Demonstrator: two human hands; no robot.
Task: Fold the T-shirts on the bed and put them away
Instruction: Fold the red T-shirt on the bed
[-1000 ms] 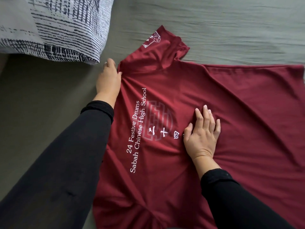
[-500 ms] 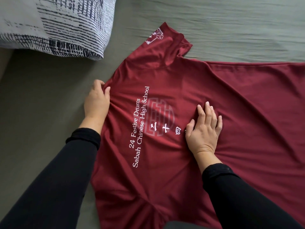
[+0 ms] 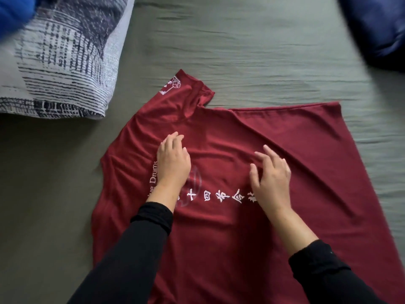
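The bed (image 3: 252,51) carried a shirt (image 3: 219,238) lying flat, print up, just right of the pillow (image 3: 57,62). No fold was made yet; folding and stowing remained. A blue cloth (image 3: 377,29) lay well beyond the shirt. Left hand (image 3: 172,163) and right hand (image 3: 271,178) rested on the shirt's middle, fingers loosely spread, pinching nothing.

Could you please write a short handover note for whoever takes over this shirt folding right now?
Left hand: open, flat on the red T-shirt over its print.
Right hand: open, fingers spread on the shirt's middle.
The shirt lies spread on the grey-green sheet, one sleeve toward the patterned pillow.
Done: none of its folds.
Left: fold it, put it away.
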